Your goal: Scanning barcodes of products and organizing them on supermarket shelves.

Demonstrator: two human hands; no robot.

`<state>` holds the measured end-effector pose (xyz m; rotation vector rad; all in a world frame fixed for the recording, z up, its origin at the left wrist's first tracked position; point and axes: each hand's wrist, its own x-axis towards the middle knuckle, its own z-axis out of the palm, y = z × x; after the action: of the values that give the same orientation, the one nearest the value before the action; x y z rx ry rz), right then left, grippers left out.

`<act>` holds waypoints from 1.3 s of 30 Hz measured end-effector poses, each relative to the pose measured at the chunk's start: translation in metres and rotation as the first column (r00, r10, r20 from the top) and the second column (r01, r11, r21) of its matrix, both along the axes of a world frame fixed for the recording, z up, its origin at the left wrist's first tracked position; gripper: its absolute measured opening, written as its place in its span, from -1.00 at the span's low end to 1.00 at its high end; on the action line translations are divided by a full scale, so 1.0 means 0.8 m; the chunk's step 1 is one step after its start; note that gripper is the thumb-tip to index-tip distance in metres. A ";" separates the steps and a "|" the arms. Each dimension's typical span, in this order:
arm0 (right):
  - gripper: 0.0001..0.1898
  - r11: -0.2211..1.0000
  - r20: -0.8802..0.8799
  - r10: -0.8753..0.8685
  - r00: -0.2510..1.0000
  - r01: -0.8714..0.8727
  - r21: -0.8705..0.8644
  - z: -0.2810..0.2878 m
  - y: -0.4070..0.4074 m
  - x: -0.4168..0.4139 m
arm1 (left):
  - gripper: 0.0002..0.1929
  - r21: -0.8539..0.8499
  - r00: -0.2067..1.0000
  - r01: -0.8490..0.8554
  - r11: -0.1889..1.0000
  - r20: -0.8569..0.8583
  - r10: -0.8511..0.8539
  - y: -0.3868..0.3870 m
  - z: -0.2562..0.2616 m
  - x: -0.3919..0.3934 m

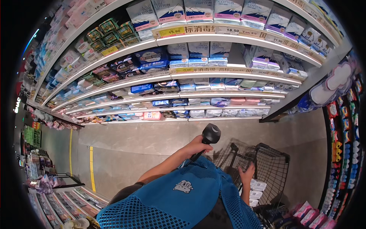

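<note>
My left hand (199,147) is closed around the handle of a black handheld barcode scanner (211,134), held in front of my blue mesh vest (168,197). To the right, my right hand (247,173) has its fingers spread and appears to hold nothing. It is beside a wire shopping cart (273,169); whether it touches the cart's frame, I cannot tell. White packages (257,185) are in the cart, just right of my right forearm, which partly hides them.
Ahead stands a long shelf (228,120) of packaged sanitary pads (198,51) with price tags. Another shelf (337,160) of colourful goods lines the right side. Pink packages (311,216) sit at the lower right. Yellow lines (92,169) mark the grey floor (128,160).
</note>
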<state>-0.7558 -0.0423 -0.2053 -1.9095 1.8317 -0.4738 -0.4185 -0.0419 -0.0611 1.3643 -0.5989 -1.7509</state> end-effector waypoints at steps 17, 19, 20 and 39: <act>-0.72 0.990 -0.008 0.106 0.994 -0.105 0.096 -0.010 -0.002 -0.044 | -0.69 -0.100 0.992 -0.093 0.991 0.072 0.100 0.080 0.020 -0.047; -0.74 0.993 0.014 0.073 0.997 -0.074 0.091 -0.009 -0.001 -0.039 | -0.68 -0.120 0.993 -0.090 0.989 0.064 0.099 0.082 0.023 -0.045; -0.75 0.995 0.032 0.022 0.999 -0.025 0.095 -0.009 -0.001 -0.040 | -0.65 -0.120 0.990 -0.113 0.986 0.068 0.121 0.083 0.022 -0.043; -0.81 0.993 0.280 0.017 0.960 0.016 -0.114 -0.032 0.016 -0.041 | -0.66 -0.149 0.998 0.005 0.989 0.055 0.004 0.041 0.011 -0.024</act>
<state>-0.7886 -0.0295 -0.2306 -1.8073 1.6500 -0.8227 -0.4376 -0.0091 -0.0522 1.3118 -0.7454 -1.6388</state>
